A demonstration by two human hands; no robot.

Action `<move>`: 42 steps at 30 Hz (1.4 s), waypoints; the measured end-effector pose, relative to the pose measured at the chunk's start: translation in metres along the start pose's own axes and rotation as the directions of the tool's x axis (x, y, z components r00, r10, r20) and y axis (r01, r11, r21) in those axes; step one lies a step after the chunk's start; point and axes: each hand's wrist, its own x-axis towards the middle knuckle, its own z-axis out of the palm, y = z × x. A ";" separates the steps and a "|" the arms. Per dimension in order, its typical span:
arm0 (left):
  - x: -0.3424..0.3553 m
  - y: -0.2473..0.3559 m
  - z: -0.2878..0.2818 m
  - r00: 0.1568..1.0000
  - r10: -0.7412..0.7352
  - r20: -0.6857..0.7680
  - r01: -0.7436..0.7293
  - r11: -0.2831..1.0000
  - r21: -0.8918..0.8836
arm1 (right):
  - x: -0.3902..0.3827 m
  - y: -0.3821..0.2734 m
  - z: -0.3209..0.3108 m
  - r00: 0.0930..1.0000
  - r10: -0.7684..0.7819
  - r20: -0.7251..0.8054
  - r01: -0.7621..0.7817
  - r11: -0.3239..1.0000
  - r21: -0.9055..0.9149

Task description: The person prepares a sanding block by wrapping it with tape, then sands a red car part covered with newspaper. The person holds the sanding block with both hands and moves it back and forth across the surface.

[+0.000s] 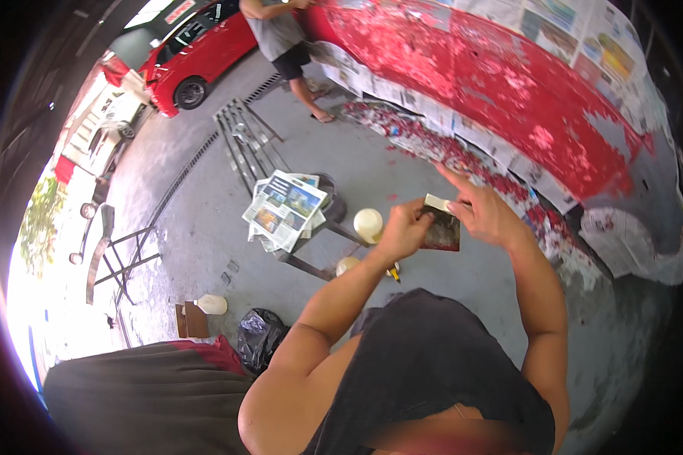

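In front of my chest, my left hand grips a dark, stained, flat rectangular piece by its left side, thumb on its face. A pale cream strip runs along the piece's top edge. My right hand holds that end between thumb and fingers, with the index finger stretched out toward the car. What kind of tool the piece is does not show clearly. Ahead stands a car body panel with patchy, blistered red paint, bordered by taped newspaper.
Red paint flakes litter newspaper below the panel. A slatted bench bears stacked newspapers; a white-lidded container stands beside it. Another person is at the panel's far end. A black plastic bag and white jug sit at left.
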 end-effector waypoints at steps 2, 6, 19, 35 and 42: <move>0.004 0.003 -0.003 0.996 0.060 -0.063 -0.058 0.998 0.036 | 0.001 -0.003 -0.001 0.996 0.087 -0.007 -0.087 0.981 -0.174; 0.005 0.005 -0.003 0.997 0.039 -0.062 -0.037 0.999 0.033 | 0.000 0.002 -0.010 0.997 0.040 -0.066 -0.056 0.962 -0.266; 0.010 -0.004 -0.009 0.971 0.034 -0.237 -0.050 0.997 -0.061 | -0.002 0.038 -0.013 0.976 -0.156 -0.152 0.077 0.900 -0.430; -0.016 0.031 -0.016 0.984 0.051 -0.168 -0.093 0.963 -0.254 | 0.007 0.050 -0.020 0.973 -0.135 -0.189 0.051 0.918 -0.394; -0.024 0.036 -0.016 0.984 0.068 -0.162 -0.108 0.962 -0.249 | 0.003 0.040 -0.024 0.980 -0.097 -0.172 0.026 0.928 -0.372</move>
